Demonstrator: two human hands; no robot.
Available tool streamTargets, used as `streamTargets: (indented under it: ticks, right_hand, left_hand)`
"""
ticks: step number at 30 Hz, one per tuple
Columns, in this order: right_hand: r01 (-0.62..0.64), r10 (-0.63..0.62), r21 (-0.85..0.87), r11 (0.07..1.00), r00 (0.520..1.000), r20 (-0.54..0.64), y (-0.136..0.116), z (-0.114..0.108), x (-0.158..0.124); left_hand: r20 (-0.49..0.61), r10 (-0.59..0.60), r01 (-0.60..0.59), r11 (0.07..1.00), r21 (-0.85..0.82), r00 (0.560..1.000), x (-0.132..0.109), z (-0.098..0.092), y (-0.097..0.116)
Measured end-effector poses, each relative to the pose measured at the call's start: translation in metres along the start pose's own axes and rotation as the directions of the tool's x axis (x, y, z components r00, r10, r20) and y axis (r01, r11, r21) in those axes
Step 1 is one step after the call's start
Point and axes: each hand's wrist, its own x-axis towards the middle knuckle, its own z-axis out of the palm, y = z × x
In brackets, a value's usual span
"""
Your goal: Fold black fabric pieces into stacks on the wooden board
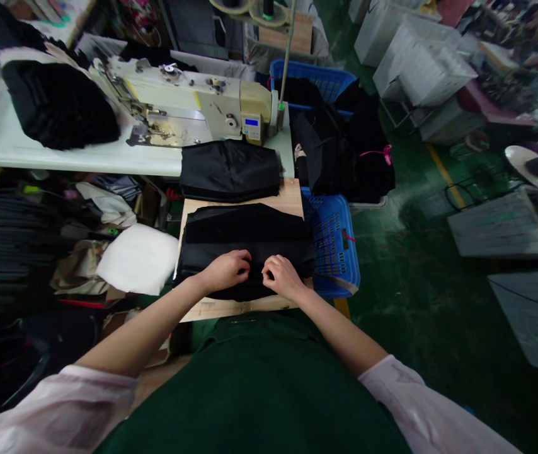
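Observation:
My left hand point(225, 270) and my right hand point(286, 276) are side by side, a short gap apart, over a stack of black fabric pieces point(250, 226). The thumb and fingers of each hand are curled into a pinch on the black fabric near the front of the stack. Dark cloth against dark cloth hides exactly how much is held. Under the stack lies a light wooden board point(235, 309). Just beyond it, a folded bundle of shiny black cloth point(229, 169) overlaps the sewing table's front edge.
A sewing machine point(188, 101) stands on the white table point(108, 157), with a black fabric pile point(58, 101) at left. Blue baskets point(337, 252) and a heap of black cloth point(344, 145) are to the right. A white cloth bundle point(139, 258) lies left of the board.

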Motion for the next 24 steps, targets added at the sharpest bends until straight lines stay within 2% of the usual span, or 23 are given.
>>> streamTargets:
  ticks: [4, 7, 11, 14, 17, 20, 22, 24]
  right_hand:
    - [-0.032, 0.029, -0.057, 0.998, 0.998, -0.056, -0.004, -0.002, -0.002]
    - [-0.031, 0.017, -0.094, 0.995, 0.989, -0.15, -0.012, -0.003, -0.009]
    - [0.218, -0.221, -0.082, 0.972, 0.975, -0.025, -0.019, 0.007, -0.017]
    - [0.168, -0.166, -0.09, 0.982, 0.986, 0.029, -0.018, 0.018, -0.018]
    - [0.101, -0.097, -0.098, 0.99, 0.994, 0.05, -0.014, 0.023, -0.018]
    - [0.093, -0.088, -0.093, 0.991, 0.994, 0.06, -0.011, 0.02, -0.018]
    - [0.092, -0.087, -0.094, 0.991, 0.994, 0.061, -0.009, 0.018, -0.019]
    - [0.102, -0.097, -0.087, 0.991, 0.994, 0.059, -0.008, 0.018, -0.019]
  left_hand:
    - [-0.005, 0.011, -0.011, 1.0, 0.027, 1.0, 0.001, 0.004, -0.002]
    - [-0.048, -0.072, 0.069, 0.996, -0.06, 0.996, 0.001, 0.006, -0.009]
    - [-0.089, -0.171, 0.15, 0.966, -0.209, 0.981, 0.003, 0.007, -0.022]
    - [-0.048, -0.141, 0.127, 0.966, -0.226, 0.989, 0.006, 0.0, -0.024]
    - [-0.034, -0.027, 0.021, 0.987, -0.16, 0.999, 0.014, -0.022, -0.016]
    - [-0.074, 0.086, -0.088, 0.996, -0.026, 0.994, 0.034, -0.055, -0.009]
    - [-0.139, 0.085, -0.075, 0.994, 0.076, 0.987, 0.054, -0.076, -0.013]
    - [-0.228, 0.012, 0.026, 0.986, 0.162, 0.974, 0.074, -0.087, -0.026]
